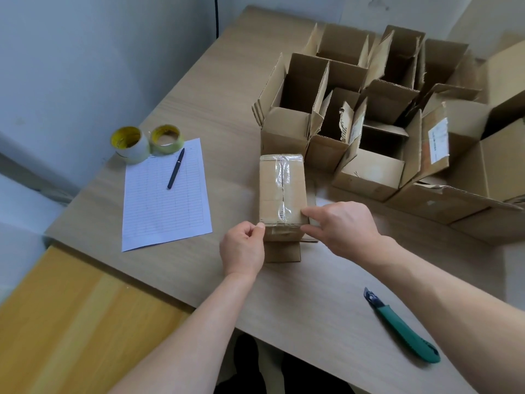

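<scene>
The small box (282, 189) lies on the tabletop (227, 109) between both hands. The left hand (243, 248) pinches its near left corner. The right hand (341, 226) grips the near right corner, forefinger on top, thumb on the front face. Glossy, wrinkled clear tape (281, 177) covers the top seam unbroken, so opening appears barely begun. The corrugated board is matt and brown. The utility knife (402, 327) lies untouched beside the right forearm.

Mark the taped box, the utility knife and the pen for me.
taped box (270, 191): head view, top face, left of the tape seam.
utility knife (406, 331): head view, middle of its green handle.
pen (176, 168): head view, middle of its dark barrel.
</scene>
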The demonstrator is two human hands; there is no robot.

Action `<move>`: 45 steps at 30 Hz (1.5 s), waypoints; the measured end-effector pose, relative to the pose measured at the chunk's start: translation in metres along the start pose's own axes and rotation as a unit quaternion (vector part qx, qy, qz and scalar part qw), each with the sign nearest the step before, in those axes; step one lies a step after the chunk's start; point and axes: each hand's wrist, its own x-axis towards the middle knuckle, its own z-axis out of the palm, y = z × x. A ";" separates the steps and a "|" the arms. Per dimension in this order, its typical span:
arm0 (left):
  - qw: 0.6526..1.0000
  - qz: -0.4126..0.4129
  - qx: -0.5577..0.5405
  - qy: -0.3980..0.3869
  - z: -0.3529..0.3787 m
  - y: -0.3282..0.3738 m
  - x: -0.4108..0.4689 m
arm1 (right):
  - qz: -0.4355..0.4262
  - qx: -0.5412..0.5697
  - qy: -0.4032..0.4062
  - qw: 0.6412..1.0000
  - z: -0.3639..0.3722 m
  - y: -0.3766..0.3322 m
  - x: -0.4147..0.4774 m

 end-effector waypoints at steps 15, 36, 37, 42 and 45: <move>0.586 0.526 0.526 -0.320 0.010 0.084 0.068 | -0.037 0.017 0.130 0.991 0.020 0.003 -0.002; 0.757 0.417 0.381 -0.329 0.068 0.101 0.035 | 0.094 0.139 0.154 0.974 0.020 0.036 -0.037; 0.765 0.405 0.381 -0.325 0.070 0.102 0.034 | 0.108 0.163 0.186 0.963 0.022 0.035 -0.048; 0.791 0.354 0.360 -0.346 0.073 0.101 0.037 | 0.361 0.212 0.177 0.891 0.071 0.029 -0.150; 0.801 0.345 0.346 -0.347 0.073 0.101 0.036 | 0.416 0.160 0.043 0.894 0.113 0.013 -0.214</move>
